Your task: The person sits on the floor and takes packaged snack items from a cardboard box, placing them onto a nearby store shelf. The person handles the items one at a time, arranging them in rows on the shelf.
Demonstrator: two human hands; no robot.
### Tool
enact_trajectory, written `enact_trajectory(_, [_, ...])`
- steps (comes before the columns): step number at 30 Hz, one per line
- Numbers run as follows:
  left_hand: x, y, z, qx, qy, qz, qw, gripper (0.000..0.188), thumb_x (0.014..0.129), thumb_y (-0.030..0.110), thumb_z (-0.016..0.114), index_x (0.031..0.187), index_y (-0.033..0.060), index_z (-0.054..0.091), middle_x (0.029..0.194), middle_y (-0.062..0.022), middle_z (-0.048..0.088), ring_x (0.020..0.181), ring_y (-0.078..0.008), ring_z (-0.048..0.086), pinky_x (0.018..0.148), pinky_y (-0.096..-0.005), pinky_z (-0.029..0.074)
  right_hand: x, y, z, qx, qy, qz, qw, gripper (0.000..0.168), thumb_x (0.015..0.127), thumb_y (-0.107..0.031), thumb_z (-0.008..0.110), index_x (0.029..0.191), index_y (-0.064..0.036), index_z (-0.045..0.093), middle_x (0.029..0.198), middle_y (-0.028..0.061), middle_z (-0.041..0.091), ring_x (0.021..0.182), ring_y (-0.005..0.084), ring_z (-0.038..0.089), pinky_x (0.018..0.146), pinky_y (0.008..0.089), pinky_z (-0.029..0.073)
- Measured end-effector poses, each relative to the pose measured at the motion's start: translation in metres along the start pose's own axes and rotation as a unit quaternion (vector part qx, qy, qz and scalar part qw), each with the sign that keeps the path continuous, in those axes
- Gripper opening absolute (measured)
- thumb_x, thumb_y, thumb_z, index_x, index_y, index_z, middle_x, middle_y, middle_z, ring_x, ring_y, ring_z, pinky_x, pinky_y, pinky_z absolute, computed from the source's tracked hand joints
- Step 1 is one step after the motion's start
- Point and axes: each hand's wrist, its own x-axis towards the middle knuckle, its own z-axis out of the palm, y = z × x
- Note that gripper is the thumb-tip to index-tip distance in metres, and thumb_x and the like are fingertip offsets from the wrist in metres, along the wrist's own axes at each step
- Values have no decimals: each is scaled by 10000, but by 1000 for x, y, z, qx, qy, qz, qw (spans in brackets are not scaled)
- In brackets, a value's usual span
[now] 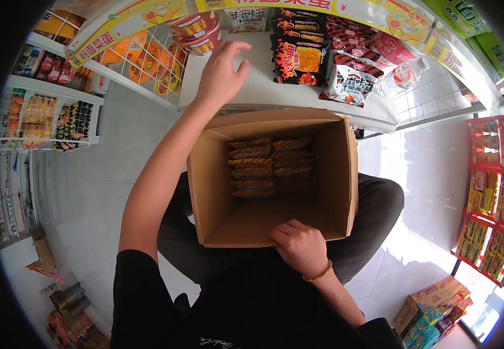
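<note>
An open cardboard box (273,235) stands before me between my knees, with rows of striped snack packets (252,168) upright inside. My right hand (302,244) grips the box's near rim, its fingers curled over the edge. My left hand (225,72) is raised over the white shelf (238,83), with thumb and fingers apart and nothing between them. Just beyond its fingers are stacked red instant noodle tubs (199,35). Black noodle packets (300,56) stand in a row to the right of that hand, beside white and red noodle packets (352,83).
A clear plastic bottle (404,76) lies at the shelf's right end. White wire racks (60,118) with snacks are on the left. A red rack (492,209) of packets stands at the right, and a carton (430,301) with colourful packs sits at lower right.
</note>
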Motion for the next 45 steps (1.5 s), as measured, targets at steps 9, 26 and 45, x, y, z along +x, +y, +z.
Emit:
enact_trajectory(9, [127,-121,60,181,-4,-1,984,512,919,270,670,1384,91,554,1343,-193,615,1257,-368,592,1059,-468,474,4,0,-4,1,-41,14,999,23,778,-108,636,763,-120,624,785,3,609,813,181,636,618,303,538])
enact_trajectory(26, [173,-126,79,328,-163,-62,928,493,916,279,676,1362,98,573,1355,-172,609,1268,-356,581,1033,-473,493,6,3,-3,18,-51,21,998,18,787,-128,630,784,-119,615,796,11,612,821,180,639,633,296,538])
enact_trajectory(45, [138,-118,71,357,-205,-90,907,472,912,290,682,1337,106,594,1370,-148,601,1280,-342,570,1004,-479,513,8,0,-3,23,-40,15,999,9,784,-98,630,776,-101,628,803,24,634,815,190,653,597,315,563])
